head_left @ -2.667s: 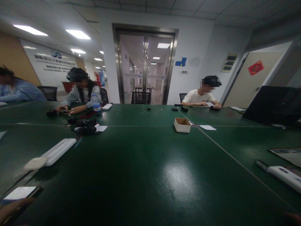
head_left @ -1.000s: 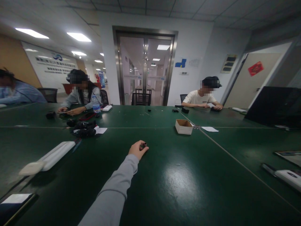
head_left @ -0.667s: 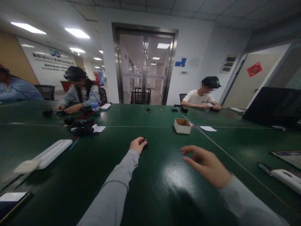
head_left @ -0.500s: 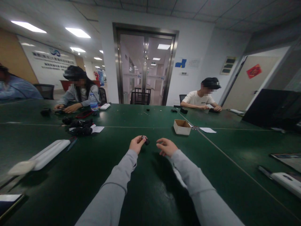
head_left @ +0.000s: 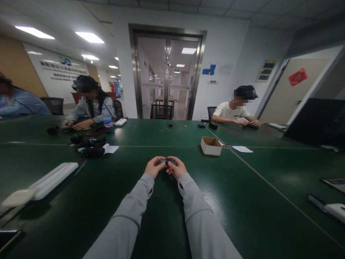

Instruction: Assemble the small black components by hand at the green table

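A small dark oblong object (head_left: 167, 160) is held level between my two hands, a little above the green table (head_left: 167, 201). Its exact kind is too small to make out. My left hand (head_left: 154, 167) pinches the object's left end between thumb and fingers. On the other end, my right hand (head_left: 176, 167) closes with its thumb in front and fingers behind. The thumbs nearly meet at the middle of the object and cover part of it.
An open cardboard box (head_left: 211, 146) stands beyond my right hand. Dark gear (head_left: 91, 146) and papers lie to the left, with a long white device (head_left: 58, 178) nearer. A water bottle (head_left: 107, 117) stands by a person (head_left: 87, 104). Another person (head_left: 234, 111) sits far right.
My right hand has moved left and closed on the dark object, which my left hand was holding alone. The object now lies level between both hands. The view has shifted slightly.
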Tool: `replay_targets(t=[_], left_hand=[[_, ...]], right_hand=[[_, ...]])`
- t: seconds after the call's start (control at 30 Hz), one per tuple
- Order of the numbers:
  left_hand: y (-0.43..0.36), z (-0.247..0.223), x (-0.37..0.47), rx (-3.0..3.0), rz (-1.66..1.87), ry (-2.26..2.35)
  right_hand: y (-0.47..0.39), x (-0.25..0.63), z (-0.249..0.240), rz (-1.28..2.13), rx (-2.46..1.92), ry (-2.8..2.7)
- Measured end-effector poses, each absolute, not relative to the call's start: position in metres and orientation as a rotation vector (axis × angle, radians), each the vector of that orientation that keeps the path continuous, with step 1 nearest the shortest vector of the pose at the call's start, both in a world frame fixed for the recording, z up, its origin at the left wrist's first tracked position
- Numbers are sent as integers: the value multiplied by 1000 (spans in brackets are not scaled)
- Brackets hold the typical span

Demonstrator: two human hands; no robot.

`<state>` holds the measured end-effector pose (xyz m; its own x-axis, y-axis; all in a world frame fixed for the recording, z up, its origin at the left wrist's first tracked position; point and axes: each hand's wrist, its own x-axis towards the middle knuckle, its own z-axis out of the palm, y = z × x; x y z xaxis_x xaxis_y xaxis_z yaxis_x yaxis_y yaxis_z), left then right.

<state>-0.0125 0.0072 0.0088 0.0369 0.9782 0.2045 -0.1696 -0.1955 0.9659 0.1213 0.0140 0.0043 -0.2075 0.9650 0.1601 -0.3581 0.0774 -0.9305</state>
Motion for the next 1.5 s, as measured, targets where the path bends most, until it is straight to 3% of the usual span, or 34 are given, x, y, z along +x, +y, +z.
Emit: replay_targets(t=[0.73,1.5], left_hand=[[10,3,-7,1277,1408,1209],[5,8,-6,1325,1426,1042]], right_hand=[[9,125,9,1486,-737,-1039],[10,122,8,1415,-735,-1008]])
